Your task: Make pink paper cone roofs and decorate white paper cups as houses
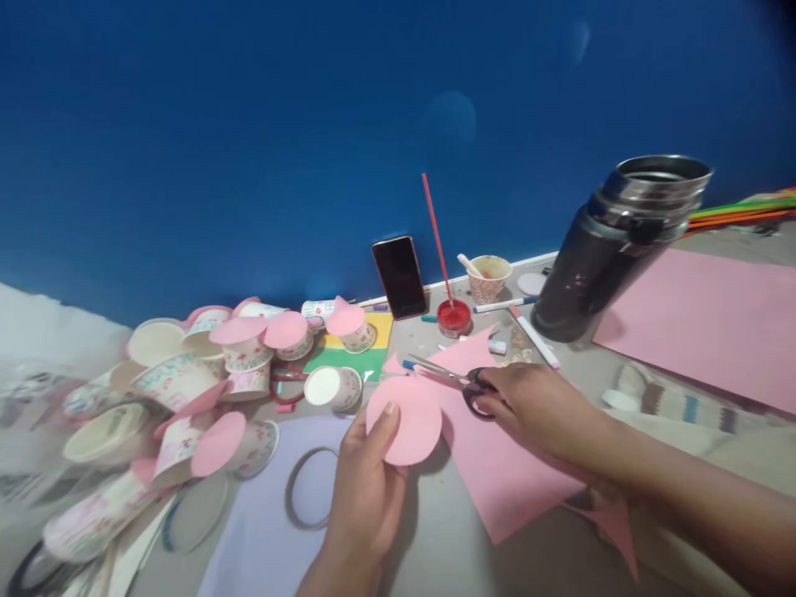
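Note:
My left hand (370,481) pinches a round pink paper disc (414,423), thumb on its face and fingers behind it. Black-handled scissors (444,371) are in my right hand (528,406), their blades pointing left just above the disc. Under the right hand lies a pink paper sheet (497,489) with a cut edge. A pink offcut (469,352) sits behind the scissors, and another scrap (613,531) lies by my right forearm. Left of my left hand, a grey ring (292,489) rests on a lilac sheet (254,514).
Several paper cups (180,381), many with pink discs, crowd the left side. A phone (399,278) leans on the blue wall near a red paint pot (453,318) holding a stick. Markers (535,336), a small cup (489,282), a tall flask (615,249) and a pink sheet (715,323) stand or lie rightward.

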Motion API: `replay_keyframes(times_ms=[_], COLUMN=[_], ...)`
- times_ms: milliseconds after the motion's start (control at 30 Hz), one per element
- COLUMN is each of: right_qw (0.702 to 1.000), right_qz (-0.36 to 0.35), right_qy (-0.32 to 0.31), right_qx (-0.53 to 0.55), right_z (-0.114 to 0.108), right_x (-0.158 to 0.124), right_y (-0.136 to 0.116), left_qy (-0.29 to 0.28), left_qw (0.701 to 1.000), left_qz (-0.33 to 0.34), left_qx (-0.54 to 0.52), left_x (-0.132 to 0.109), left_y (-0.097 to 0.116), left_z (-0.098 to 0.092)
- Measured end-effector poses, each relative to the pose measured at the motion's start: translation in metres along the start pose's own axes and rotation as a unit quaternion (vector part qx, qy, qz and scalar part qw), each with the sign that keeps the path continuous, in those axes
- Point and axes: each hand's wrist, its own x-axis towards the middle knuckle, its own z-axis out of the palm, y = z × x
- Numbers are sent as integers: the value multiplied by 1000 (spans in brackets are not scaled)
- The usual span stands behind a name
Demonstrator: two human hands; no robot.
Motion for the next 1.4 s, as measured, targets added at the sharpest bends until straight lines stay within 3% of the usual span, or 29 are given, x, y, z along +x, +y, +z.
replay_keyframes(times_ms=[133, 300, 567, 833, 933, 1067, 1133, 1233, 1300, 1400], right_qw=[994, 981, 971, 979, 989, 983, 945, 864, 843, 862], right_qz=[-35, -87, -122, -92, -60, 3, 53, 91, 91, 83], right_qy=[17, 71, 125, 89, 103, 90, 45, -20, -64, -121], right_qx=[-104, -157, -161, -158, -84, 160, 321, 496, 527, 486], right_z=[15, 29, 29, 22, 23, 22, 20, 14, 11, 8], right_x=[0, -3, -5, -5, -1, 3, 3, -1, -2, -3], right_y=[3, 9, 13, 8, 9, 8, 5, -2, -5, -3], left_qy=[-4, -11, -40, -67, -58, -31, -23, -20, -18, -14], left_qw=[998, 998, 996, 994, 996, 997, 996, 995, 995, 994], left_qz=[-54, -36, -13, -16, -5, -4, -4, 2, 4, 6], left_qx=[-44, -52, -77, -82, -67, -74, -85, -93, -98, -111], left_x=[1, -3, -6, -12, -13, -11, -11, -14, -16, -19], left_y=[3, 4, 4, 6, 7, 5, 6, 9, 13, 16], left_z=[3, 3, 3, 6, 5, 2, 2, 3, 3, 2])
